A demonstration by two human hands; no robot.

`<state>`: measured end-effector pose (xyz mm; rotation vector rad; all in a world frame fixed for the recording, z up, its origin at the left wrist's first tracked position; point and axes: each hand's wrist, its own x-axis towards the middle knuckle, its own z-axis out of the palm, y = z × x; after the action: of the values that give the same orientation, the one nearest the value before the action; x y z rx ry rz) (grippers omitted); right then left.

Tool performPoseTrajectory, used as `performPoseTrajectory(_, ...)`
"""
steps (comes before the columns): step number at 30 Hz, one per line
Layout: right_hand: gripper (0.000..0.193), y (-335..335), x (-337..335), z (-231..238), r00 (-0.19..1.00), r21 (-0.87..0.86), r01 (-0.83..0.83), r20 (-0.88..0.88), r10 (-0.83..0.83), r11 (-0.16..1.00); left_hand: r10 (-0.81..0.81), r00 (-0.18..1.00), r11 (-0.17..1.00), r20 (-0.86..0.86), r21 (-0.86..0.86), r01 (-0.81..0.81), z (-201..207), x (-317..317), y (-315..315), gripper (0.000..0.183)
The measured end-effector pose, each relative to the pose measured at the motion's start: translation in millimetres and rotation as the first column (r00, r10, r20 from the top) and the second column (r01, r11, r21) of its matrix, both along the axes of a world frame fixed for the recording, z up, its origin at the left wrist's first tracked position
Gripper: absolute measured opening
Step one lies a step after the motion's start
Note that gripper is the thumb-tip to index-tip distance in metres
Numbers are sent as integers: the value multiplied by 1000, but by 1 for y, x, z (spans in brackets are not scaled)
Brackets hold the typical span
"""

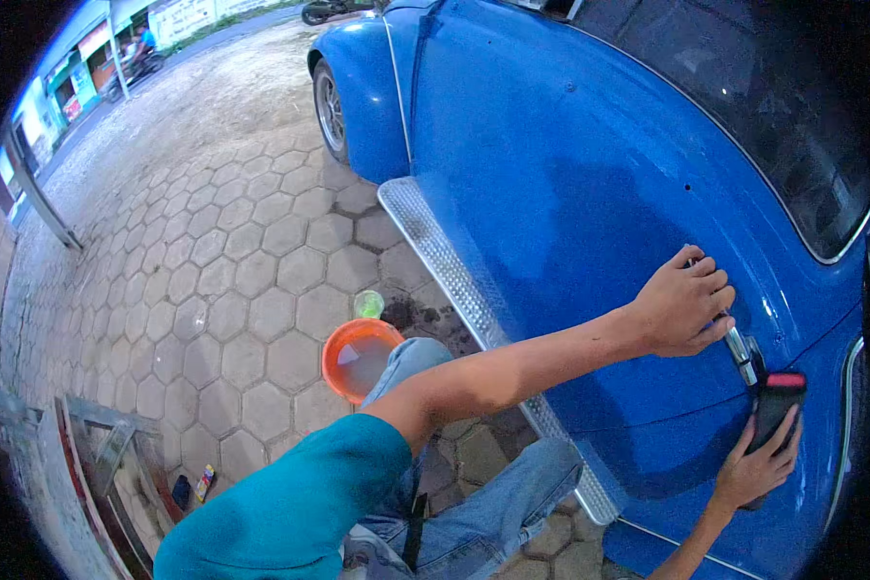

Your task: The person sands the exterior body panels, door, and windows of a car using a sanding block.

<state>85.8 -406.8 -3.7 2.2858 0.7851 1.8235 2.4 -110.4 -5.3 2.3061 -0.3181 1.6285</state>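
My left hand [681,302] reaches across the blue car door [512,145], its fingers wrapped round the chrome door handle [741,354]. At the lower right, my right hand [759,469] grips a black block with a red end [775,408]. Its kind I cannot make out. The block stands against the blue bodywork beside the lower end of the handle. Part of the handle is hidden under my left fingers, and my right hand covers the lower part of the block.
An orange bucket [334,360] of cloudy water stands on the hexagonal paving by my knee, with a clear cup [368,304] holding something green behind it. A ridged metal running board [454,275] runs along the car. A wooden frame [116,454] is at lower left.
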Motion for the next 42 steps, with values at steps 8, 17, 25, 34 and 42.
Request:
performPoseTrajectory(8, 59, -29, 13, 15, 998, 160, 48, 20, -51, 986, 8, 999, 999, -53, -43, -10, 14, 2, -6, 36)
performPoseTrajectory(17, 66, -6, -18, 17, 987, -107, -139, -98, 129, 984, 286, 875, 955, -391, 44, -293, 46, -16, -18, 63)
performPoseTrajectory(25, 71, -107, -4, -1, 999, 503, 10, -47, 16, 864, 49, 924, 994, -380, 112, -7, 49, 13, -44, 74)
performPoseTrajectory(34, 68, -138, -5, -7, 986, 473, 113, -165, -38, 874, 86, 947, 968, -311, 251, -5, 43, 17, -28, 64)
performPoseTrajectory(42, 66, -28, -14, 51, 997, 232, -38, -62, 54, 972, 26, 972, 970, -232, 240, 32, 39, 14, -27, 61)
